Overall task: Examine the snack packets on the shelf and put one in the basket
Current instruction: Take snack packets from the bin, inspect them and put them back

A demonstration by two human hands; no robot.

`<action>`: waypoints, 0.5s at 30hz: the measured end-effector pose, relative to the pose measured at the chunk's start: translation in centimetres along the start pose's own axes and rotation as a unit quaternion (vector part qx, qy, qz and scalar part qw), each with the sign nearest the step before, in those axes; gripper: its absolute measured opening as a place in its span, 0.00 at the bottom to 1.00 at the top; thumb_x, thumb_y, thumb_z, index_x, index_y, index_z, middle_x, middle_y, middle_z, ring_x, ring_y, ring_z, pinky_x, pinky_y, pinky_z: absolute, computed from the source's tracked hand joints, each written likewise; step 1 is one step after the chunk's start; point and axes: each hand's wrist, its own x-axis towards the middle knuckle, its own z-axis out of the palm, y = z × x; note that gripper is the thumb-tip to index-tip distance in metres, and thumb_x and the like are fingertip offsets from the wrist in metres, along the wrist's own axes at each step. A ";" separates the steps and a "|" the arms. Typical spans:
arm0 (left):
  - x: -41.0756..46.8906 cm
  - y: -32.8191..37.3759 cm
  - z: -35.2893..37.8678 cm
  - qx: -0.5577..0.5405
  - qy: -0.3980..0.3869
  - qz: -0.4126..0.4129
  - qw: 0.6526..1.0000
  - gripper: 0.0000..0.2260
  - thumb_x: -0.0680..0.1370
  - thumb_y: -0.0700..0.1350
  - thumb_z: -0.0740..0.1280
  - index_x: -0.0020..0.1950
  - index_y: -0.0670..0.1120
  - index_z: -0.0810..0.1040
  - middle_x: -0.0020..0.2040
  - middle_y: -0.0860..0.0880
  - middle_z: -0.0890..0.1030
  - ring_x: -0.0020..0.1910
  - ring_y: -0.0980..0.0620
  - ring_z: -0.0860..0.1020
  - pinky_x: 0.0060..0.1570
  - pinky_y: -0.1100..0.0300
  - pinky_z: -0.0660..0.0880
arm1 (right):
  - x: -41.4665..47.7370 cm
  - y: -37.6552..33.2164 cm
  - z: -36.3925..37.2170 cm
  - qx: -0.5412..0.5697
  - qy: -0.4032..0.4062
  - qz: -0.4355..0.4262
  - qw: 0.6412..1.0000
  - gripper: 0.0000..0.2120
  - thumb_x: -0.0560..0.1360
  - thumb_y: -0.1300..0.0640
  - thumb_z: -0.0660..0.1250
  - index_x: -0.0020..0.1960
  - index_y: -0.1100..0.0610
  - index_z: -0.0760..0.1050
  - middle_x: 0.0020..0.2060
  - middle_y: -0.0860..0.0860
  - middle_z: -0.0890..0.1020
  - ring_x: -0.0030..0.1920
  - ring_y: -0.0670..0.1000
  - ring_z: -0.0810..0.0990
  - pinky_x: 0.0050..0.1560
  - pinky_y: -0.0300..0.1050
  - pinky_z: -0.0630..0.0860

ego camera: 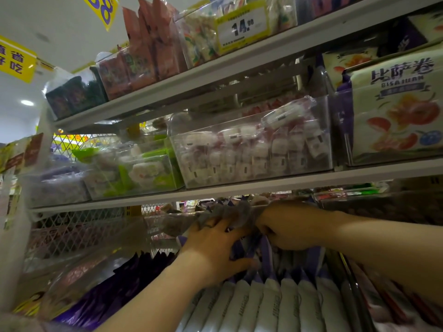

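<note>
On the bottom shelf, upright and packed tight in a row running front to back: white snack packets with purple tops (275, 303). Pressed onto the rear of that row, the left hand (213, 248), with fingers spread across the purple tops and thumb stretched out along the near side. Close beside it on the right, the right hand (287, 226), with fingers curled down and pinching the tops of the rear packets. Blurred there, so cannot tell how many.

Just left of the packet row, glossy dark purple bags (115, 291), also upright. Directly above the row, a grey metal shelf board (239, 188), and on it a clear plastic bin of white-and-red wrapped sweets (251, 152). Above and left of the row, a clear bin of green-and-white sweets (143, 168). Above and right, a pale printed box with fruit pictures (395, 111). High above the row, on the top shelf, a yellow-rimmed price tag (242, 26) beside reddish foil packets (153, 44).
</note>
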 end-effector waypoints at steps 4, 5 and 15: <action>0.1 -0.1 0.0 0.005 -0.010 -0.002 1.000 0.34 0.73 0.70 0.57 0.75 0.67 0.47 0.79 0.57 0.49 0.77 0.49 0.51 0.72 0.44 0.51 | -0.2 0.6 0.7 0.042 0.052 0.022 0.998 0.09 0.78 0.60 0.57 0.54 0.56 0.73 0.49 0.52 0.77 0.45 0.50 0.76 0.50 0.47 0.76; 0.1 -0.1 -0.1 0.005 -0.014 -0.002 1.000 0.34 0.73 0.70 0.57 0.75 0.67 0.47 0.79 0.57 0.49 0.77 0.49 0.51 0.72 0.44 0.51 | -0.2 0.8 0.9 0.051 0.061 0.021 0.997 0.08 0.78 0.60 0.57 0.53 0.56 0.73 0.46 0.51 0.76 0.41 0.47 0.74 0.48 0.45 0.75; -0.9 1.0 -1.1 0.015 -0.028 0.007 0.999 0.34 0.73 0.72 0.56 0.75 0.66 0.48 0.79 0.56 0.40 0.77 0.49 0.43 0.72 0.39 0.43 | -2.4 1.0 1.4 0.102 0.158 0.059 0.980 0.07 0.81 0.55 0.54 0.51 0.51 0.70 0.38 0.47 0.75 0.37 0.46 0.75 0.40 0.45 0.74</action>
